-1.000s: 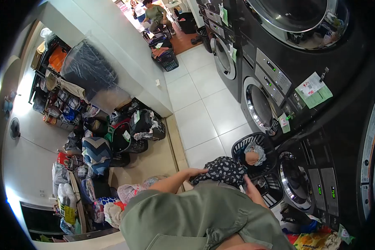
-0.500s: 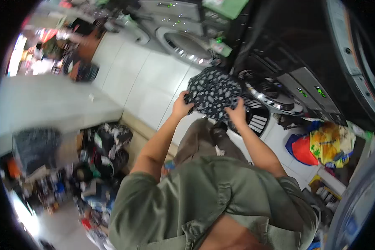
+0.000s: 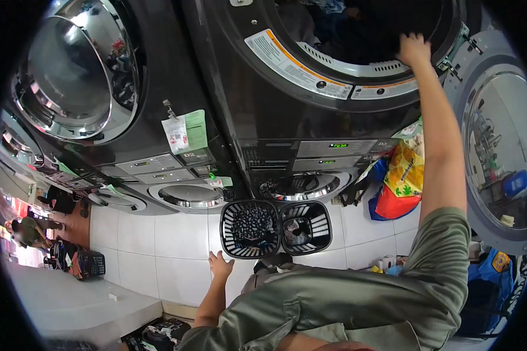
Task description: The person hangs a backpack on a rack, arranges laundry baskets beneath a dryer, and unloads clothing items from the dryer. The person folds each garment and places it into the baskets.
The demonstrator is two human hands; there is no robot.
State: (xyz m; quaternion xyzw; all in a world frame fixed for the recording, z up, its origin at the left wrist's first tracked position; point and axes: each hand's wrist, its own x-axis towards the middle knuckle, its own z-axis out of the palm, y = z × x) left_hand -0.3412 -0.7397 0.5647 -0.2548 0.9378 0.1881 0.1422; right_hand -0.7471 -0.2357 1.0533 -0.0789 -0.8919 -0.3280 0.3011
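My right hand (image 3: 414,51) reaches up to the open dryer (image 3: 328,73), at the right side of its round opening. Its fingers are stretched out and hold nothing I can see. Dark clothes (image 3: 328,26) lie inside the drum, partly lost in shadow. Low down, my left hand (image 3: 221,265) has its fingers spread, beside the lower left of a black laundry basket (image 3: 223,225). In this basket lies a black cloth with a white pattern (image 3: 253,225). A second black basket (image 3: 323,228) adjoins it on the right, with a few garments (image 3: 298,231) at the bottom.
The dryer's round door (image 3: 503,146) is swung out at the right. A colourful bag (image 3: 401,181) sits on the floor under my right arm. More machines (image 3: 76,76) line the left. A person (image 3: 29,231) and another filled basket (image 3: 89,264) are at the far left.
The patterned cloth has left both hands and lies in the left basket. My right hand has risen to the dryer opening; my left is beside the basket. The view has turned towards the machines.
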